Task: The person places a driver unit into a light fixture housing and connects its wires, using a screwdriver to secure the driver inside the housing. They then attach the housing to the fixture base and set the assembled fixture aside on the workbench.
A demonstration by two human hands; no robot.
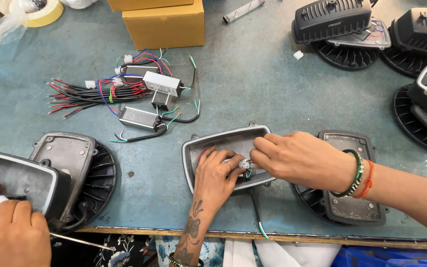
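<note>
Blue workbench: left hand and right hand pinch a white connector inside a grey housing.

two plain yellow-brown cardboard boxes stand stacked at the table's far edge, left of centre. a white label covers the rectangular driver module just before them, among the wires.

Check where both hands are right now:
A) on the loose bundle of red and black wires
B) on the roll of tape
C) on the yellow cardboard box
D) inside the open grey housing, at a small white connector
D: the left hand and right hand meet inside the grey housing, fingers pinching the white connector.
</note>
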